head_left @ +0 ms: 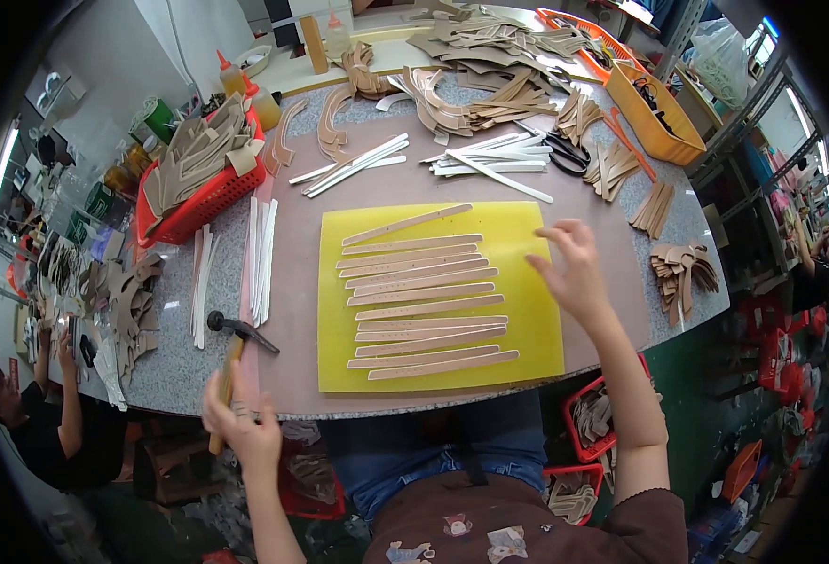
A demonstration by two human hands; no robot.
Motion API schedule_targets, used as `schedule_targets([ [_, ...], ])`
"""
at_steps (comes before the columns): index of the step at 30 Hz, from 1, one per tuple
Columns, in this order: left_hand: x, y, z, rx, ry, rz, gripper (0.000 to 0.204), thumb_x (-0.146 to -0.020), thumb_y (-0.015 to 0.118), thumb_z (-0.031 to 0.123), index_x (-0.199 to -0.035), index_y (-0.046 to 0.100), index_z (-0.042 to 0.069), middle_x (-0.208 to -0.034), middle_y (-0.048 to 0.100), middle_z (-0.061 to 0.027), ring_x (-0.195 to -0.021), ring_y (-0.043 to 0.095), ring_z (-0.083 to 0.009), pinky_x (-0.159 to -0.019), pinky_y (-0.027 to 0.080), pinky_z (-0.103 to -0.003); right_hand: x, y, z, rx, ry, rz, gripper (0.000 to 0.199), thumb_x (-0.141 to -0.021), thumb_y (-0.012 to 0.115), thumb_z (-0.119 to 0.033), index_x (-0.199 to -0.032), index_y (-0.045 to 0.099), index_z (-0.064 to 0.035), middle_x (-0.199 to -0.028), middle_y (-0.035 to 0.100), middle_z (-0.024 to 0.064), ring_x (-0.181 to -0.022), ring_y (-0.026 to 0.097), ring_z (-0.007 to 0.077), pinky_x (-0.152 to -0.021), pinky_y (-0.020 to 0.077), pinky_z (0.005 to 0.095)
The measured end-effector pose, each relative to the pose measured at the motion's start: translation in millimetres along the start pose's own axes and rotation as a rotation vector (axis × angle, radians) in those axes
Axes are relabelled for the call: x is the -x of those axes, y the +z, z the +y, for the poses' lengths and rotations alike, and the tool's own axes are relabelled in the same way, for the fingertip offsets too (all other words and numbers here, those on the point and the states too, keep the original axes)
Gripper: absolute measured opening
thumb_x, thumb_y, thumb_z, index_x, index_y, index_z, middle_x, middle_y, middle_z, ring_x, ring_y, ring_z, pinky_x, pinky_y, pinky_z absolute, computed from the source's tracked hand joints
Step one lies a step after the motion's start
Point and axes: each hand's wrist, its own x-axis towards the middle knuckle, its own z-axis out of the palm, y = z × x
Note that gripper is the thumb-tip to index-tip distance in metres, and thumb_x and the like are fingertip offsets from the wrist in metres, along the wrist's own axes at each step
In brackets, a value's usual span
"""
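My left hand [243, 428] is closed around the wooden handle of a hammer [235, 346] at the table's near left edge, its thumb standing apart. The hammer's dark metal head rests over the table. My right hand [574, 268] hovers by the right edge of a yellow board [534, 348], thumb and fingers apart, with nothing in it. Across the board lie several long, thin beige strips [424, 306] in a rough stack of rows, each with small marks at one end. The topmost strip [407, 225] sits more slanted than the others.
Bundles of white strips [494, 155] lie behind the board, with black scissors [568, 155] beside them. A red basket [205, 188] of beige pieces stands left, a yellow bin [654, 113] far right. Curved pieces [433, 101] heap at the back. Another person [52, 423] works at left.
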Motion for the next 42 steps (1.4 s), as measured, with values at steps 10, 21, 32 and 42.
schedule_targets([
  [10,-117,67,150,0.274,0.372,-0.376,0.110,-0.086,0.059,0.073,-0.163,0.019,0.006,-0.168,0.005,-0.0280,-0.156,0.002,-0.0416,-0.122,-0.001,-0.060,-61,102,-71,0.029,-0.370,-0.403,0.068,-0.096,0.058,-0.056,-0.146,0.052,-0.0095,-0.155,0.046,0.0144,-0.149,0.033,0.0348,-0.127,0.0165,0.0500],
  [21,-145,26,131,0.571,0.338,-0.572,0.048,-0.078,0.079,0.015,-0.121,0.065,0.001,-0.108,0.062,-0.0150,-0.098,0.058,-0.0322,-0.089,0.049,-0.041,-9,78,-85,-0.049,-0.352,-0.368,0.033,-0.077,0.073,-0.016,-0.105,0.063,-0.0020,-0.108,0.066,0.0169,-0.098,0.061,0.0300,-0.087,0.0482,0.0402],
  [32,-133,1,178,0.545,0.533,-0.321,0.046,-0.087,0.069,0.009,-0.130,0.056,0.004,-0.110,0.058,-0.0153,-0.100,0.058,-0.0330,-0.088,0.048,-0.042,3,25,-76,0.005,-0.108,-0.410,0.016,-0.084,0.063,-0.008,-0.094,0.051,-0.0055,-0.076,0.066,0.0154,-0.064,0.066,0.0353,-0.059,0.0525,0.0453],
  [42,-188,85,185,0.355,0.638,-0.439,0.068,-0.105,0.039,0.051,-0.160,0.030,0.013,-0.169,0.017,-0.0162,-0.157,0.011,-0.0311,-0.128,0.006,-0.044,38,-78,122,0.439,0.504,0.079,0.049,-0.088,0.075,-0.031,-0.117,0.064,0.0065,-0.123,0.060,0.0217,-0.107,0.059,0.0381,-0.092,0.0492,0.0434],
])
